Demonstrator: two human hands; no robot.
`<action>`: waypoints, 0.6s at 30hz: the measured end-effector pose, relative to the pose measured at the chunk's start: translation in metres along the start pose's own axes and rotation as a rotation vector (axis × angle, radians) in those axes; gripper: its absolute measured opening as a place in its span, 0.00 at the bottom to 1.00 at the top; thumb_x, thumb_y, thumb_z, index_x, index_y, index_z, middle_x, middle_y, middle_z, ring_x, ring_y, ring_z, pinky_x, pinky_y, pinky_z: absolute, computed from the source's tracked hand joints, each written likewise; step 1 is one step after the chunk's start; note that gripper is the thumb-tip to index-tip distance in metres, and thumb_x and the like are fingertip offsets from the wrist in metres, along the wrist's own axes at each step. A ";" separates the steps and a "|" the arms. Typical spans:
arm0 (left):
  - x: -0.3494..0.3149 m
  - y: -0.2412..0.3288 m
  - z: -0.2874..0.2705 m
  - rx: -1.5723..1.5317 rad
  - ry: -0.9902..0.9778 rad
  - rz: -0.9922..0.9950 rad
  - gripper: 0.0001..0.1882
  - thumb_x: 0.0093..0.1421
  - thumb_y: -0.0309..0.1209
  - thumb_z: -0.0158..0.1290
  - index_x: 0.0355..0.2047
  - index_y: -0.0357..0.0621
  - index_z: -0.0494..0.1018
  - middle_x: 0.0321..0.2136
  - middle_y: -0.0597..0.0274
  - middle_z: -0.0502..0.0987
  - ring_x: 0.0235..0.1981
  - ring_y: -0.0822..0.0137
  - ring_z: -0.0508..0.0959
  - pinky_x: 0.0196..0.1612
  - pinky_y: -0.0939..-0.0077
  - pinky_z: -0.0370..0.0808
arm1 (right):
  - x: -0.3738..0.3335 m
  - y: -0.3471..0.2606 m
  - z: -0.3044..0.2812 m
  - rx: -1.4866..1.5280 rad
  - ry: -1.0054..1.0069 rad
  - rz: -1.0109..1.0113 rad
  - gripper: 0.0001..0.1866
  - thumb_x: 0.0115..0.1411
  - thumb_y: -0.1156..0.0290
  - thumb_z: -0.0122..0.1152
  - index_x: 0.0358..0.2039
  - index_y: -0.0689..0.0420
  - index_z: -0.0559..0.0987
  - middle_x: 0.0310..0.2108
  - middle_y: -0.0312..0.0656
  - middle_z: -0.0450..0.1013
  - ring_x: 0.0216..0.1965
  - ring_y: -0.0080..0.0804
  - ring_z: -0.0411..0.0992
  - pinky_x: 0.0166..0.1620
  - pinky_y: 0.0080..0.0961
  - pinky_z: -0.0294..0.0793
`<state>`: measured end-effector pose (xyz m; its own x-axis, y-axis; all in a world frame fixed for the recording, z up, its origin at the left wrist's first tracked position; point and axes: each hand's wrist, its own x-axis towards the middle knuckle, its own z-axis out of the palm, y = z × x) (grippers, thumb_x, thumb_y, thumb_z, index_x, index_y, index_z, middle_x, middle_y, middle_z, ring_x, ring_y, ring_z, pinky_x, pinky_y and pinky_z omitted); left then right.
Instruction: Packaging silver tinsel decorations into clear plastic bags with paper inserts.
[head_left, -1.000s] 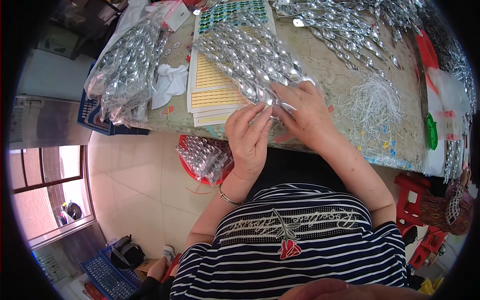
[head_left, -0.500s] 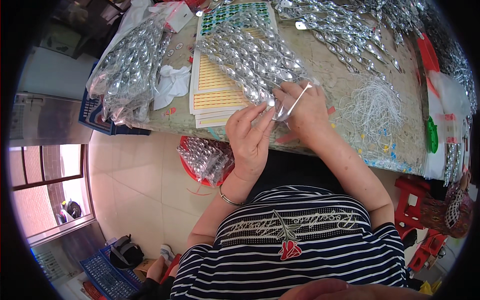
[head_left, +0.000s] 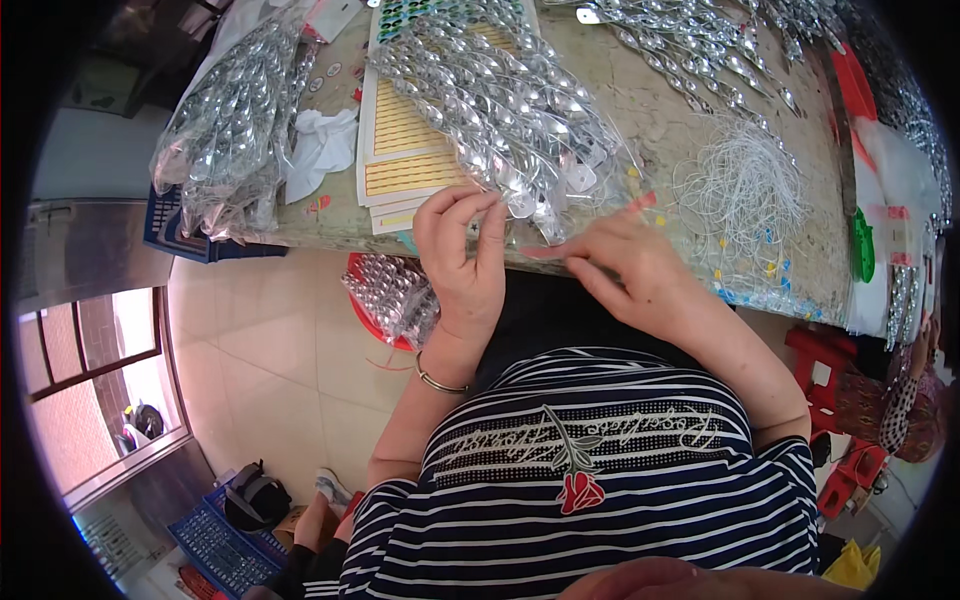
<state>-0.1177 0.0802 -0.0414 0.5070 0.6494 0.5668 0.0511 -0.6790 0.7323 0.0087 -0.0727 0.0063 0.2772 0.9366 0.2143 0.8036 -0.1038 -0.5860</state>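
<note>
A clear plastic bag full of silver twisted strips lies at the table's front edge. My left hand, a bangle on its wrist, is closed, with thumb and fingers pinched at the bag's near corner. My right hand is just right of the bag, slightly blurred, fingers drawn together over a red strip at the table edge. Whether it grips anything is hidden. Under the bag lie sheets with yellow and red rows and a green-dotted part. White tags show at the bag's near end.
Another bag of silver twists lies at the left beside a white tissue. Loose silver twists and tangled white string are at the right. A red basin holding bagged twists stands on the floor. Green scissors or a clip hang at the right edge.
My right hand has let go of the bag's end and moved down to the red strip. My left hand stays at the bag's corner. The view has shifted slightly.
</note>
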 end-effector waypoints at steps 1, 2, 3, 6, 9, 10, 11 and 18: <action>0.000 0.000 0.000 -0.010 0.000 0.009 0.09 0.55 0.24 0.60 0.37 0.43 0.77 0.39 0.59 0.74 0.43 0.60 0.72 0.49 0.69 0.68 | 0.000 0.000 0.004 0.065 -0.078 0.016 0.05 0.56 0.74 0.60 0.33 0.59 0.78 0.30 0.44 0.73 0.35 0.45 0.72 0.39 0.37 0.69; 0.000 0.000 0.000 -0.019 -0.001 0.018 0.08 0.55 0.24 0.60 0.36 0.43 0.77 0.38 0.59 0.74 0.42 0.60 0.72 0.48 0.69 0.68 | 0.000 0.001 0.008 0.067 -0.076 0.019 0.05 0.56 0.74 0.60 0.33 0.59 0.78 0.30 0.44 0.73 0.35 0.45 0.72 0.39 0.37 0.69; -0.001 0.000 0.000 -0.018 -0.003 0.017 0.08 0.55 0.24 0.60 0.36 0.43 0.77 0.38 0.59 0.74 0.42 0.60 0.72 0.48 0.69 0.68 | 0.002 0.002 0.013 0.049 -0.071 -0.004 0.05 0.56 0.73 0.60 0.33 0.59 0.78 0.29 0.44 0.73 0.34 0.46 0.72 0.38 0.37 0.70; -0.001 0.001 -0.003 -0.008 -0.018 0.022 0.07 0.55 0.24 0.61 0.35 0.43 0.77 0.37 0.60 0.74 0.41 0.61 0.72 0.47 0.70 0.68 | 0.007 0.006 0.022 0.028 -0.039 -0.007 0.05 0.57 0.72 0.59 0.30 0.59 0.78 0.28 0.45 0.72 0.34 0.47 0.72 0.38 0.39 0.71; -0.002 0.001 -0.008 0.026 -0.031 0.017 0.06 0.57 0.22 0.58 0.35 0.39 0.76 0.37 0.58 0.74 0.41 0.62 0.73 0.48 0.72 0.69 | 0.004 0.007 0.018 0.046 -0.064 0.042 0.06 0.57 0.71 0.58 0.29 0.60 0.77 0.28 0.46 0.73 0.35 0.48 0.73 0.38 0.41 0.71; -0.002 -0.001 -0.008 0.027 -0.033 0.027 0.05 0.57 0.22 0.58 0.35 0.39 0.76 0.37 0.58 0.75 0.41 0.62 0.73 0.48 0.72 0.69 | 0.003 0.007 0.016 0.066 -0.113 0.071 0.06 0.58 0.71 0.58 0.30 0.61 0.78 0.29 0.45 0.73 0.35 0.48 0.73 0.38 0.41 0.72; -0.003 -0.001 -0.008 0.027 -0.035 0.037 0.05 0.57 0.22 0.58 0.35 0.39 0.76 0.36 0.58 0.75 0.41 0.62 0.74 0.47 0.72 0.69 | 0.002 0.007 0.018 0.068 -0.118 0.071 0.06 0.58 0.71 0.58 0.30 0.61 0.78 0.29 0.45 0.73 0.35 0.48 0.73 0.38 0.41 0.72; -0.005 -0.005 -0.008 -0.013 -0.032 0.026 0.08 0.53 0.23 0.62 0.34 0.43 0.78 0.33 0.61 0.75 0.38 0.61 0.72 0.44 0.70 0.69 | 0.031 0.017 0.032 0.092 0.124 -0.055 0.13 0.57 0.76 0.58 0.44 0.61 0.77 0.42 0.49 0.74 0.43 0.49 0.75 0.45 0.35 0.75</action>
<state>-0.1274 0.0829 -0.0446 0.5355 0.6204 0.5730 0.0271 -0.6908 0.7226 0.0143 -0.0349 -0.0222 0.3010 0.8912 0.3394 0.7696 -0.0168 -0.6384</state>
